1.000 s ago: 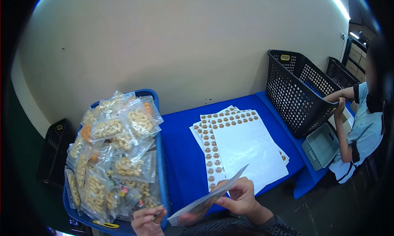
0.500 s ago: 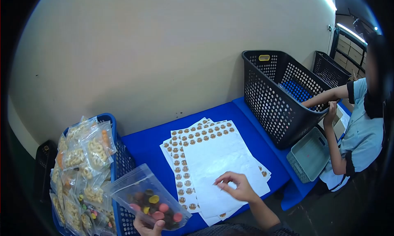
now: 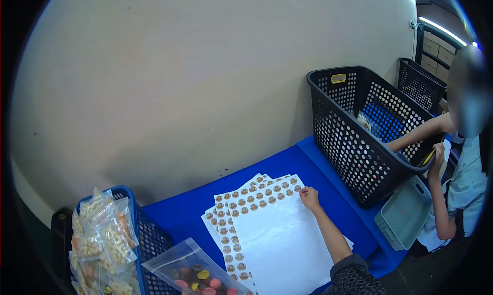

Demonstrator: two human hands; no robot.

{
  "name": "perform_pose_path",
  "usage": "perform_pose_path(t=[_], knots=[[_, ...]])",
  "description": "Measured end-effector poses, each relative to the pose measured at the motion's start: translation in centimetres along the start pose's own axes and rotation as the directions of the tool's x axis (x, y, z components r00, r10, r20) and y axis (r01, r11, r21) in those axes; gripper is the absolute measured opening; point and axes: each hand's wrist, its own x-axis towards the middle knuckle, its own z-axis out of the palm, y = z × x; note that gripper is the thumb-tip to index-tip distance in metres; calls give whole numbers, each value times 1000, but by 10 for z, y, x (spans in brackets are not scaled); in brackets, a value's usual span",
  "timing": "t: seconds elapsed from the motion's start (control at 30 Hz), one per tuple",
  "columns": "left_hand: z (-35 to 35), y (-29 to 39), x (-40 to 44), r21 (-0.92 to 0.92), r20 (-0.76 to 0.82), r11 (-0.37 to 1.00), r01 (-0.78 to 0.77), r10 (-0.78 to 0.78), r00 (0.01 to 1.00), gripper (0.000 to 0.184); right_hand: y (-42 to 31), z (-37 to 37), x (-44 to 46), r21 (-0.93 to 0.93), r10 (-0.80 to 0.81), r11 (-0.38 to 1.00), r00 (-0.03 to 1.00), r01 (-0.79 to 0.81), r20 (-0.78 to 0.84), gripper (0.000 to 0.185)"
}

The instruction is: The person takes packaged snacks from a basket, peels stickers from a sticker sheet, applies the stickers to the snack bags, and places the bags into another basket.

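Note:
My right hand [image 3: 309, 197] reaches to the upper right corner of the top sticker sheet [image 3: 282, 238], its thumb and fingertips pinched at a round brown sticker [image 3: 297, 188] at the end of a row. Most of this sheet is bare white backing, with two rows of stickers along its top. More sticker sheets [image 3: 226, 238] lie fanned beneath it. A clear plastic pouch [image 3: 179, 256] with pink, yellow and dark brown round pieces is tilted at the bottom edge of the view. My left hand is below the frame.
On the left stands a blue basket [image 3: 154, 246] heaped with bagged snacks [image 3: 105, 238]. A large black perforated basket [image 3: 349, 156] stands at the right, with a co-worker's arm [image 3: 423, 133] inside it. Beside it is a grey-green tray [image 3: 405, 218]. Blue cloth [image 3: 177, 207] covers the table.
My right hand has moved up and away, from over the sheet's middle to its upper right corner, and its fingers have closed. My left hand has dropped out of view as the camera shifted.

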Motion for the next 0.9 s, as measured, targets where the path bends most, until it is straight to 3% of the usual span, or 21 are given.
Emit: perform_pose_path(t=[0.07,0.17,0.3,0.37,0.4,0.47,0.53,0.6,0.7,0.83,0.9], knots=[[9,-4,12,-38,19,999,20,-19,1000,53,26,18,19,-141,-70,988,995,60,-67,9],[16,-13,22,58,-12,998,-3,4,1000,53,30,23,34,-226,-48,974,992,21,-113,9],[7,-29,24,193,30,974,118,-126,992,57,36,18,47,-242,-72,968,997,66,-16,9],[18,-29,29,-11,-18,976,217,-217,976,59,36,14,49,-237,-85,967,995,93,43,8],[17,-34,30,-7,-21,973,230,-230,973,59,31,12,49,-241,-75,967,996,86,54,8],[16,-40,37,86,47,988,131,-135,990,60,28,12,49,-180,-19,983,998,29,58,6],[21,-41,37,44,23,985,168,-169,985,59,35,16,51,-144,36,989,996,-25,76,8],[24,-41,38,-2,0,981,196,-196,981,59,27,16,52,-267,26,964,996,-2,84,6],[21,-43,37,82,68,969,233,-238,969,58,22,19,53,-295,102,953,991,-72,89,4],[21,-39,32,60,33,980,188,-191,981,57,26,22,52,-350,111,934,989,-68,102,8],[19,-35,30,92,14,984,153,-155,988,57,31,22,53,-358,145,931,969,-66,199,11]])
